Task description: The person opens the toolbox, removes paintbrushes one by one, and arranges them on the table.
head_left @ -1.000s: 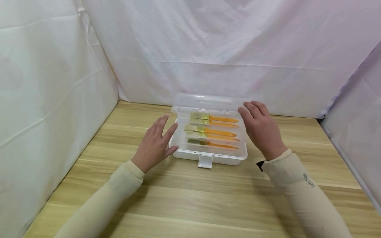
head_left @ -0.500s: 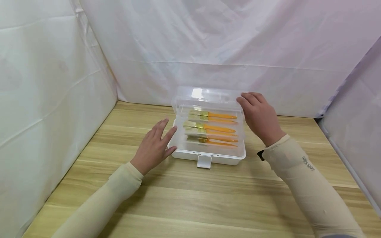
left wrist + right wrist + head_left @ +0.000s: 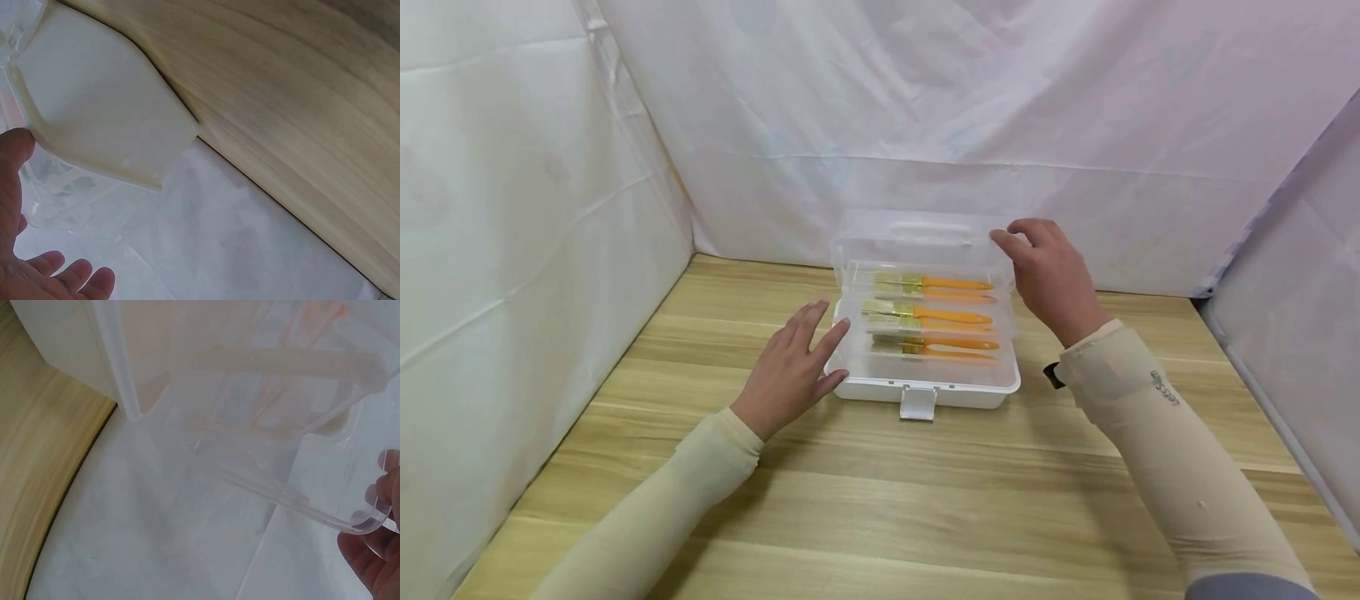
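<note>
A white plastic box [image 3: 857, 390] stands on the table with its clear lid [image 3: 880, 247] raised and leaning back. Inside lie several flat paintbrushes [image 3: 952, 317] with orange handles, bristles toward the left; some shapes may be reflections. My left hand [image 3: 788, 367] is spread at the box's left side, and in the left wrist view its thumb touches the rim near the box wall [image 3: 106, 94]. At the lid's upper right corner, my right hand [image 3: 1051, 279] pinches the edge; the right wrist view shows thumb and fingers on either side of the clear lid [image 3: 281, 497].
A white latch [image 3: 917, 403] hangs down at the box's front. White cloth [image 3: 925, 100] closes off the back, with more cloth walls left and right. The wood-grain table [image 3: 880, 500] extends in front and to both sides.
My right hand has moved up and away, tilting the lid farther back off the box. The left hand has stayed at the box's left side.
</note>
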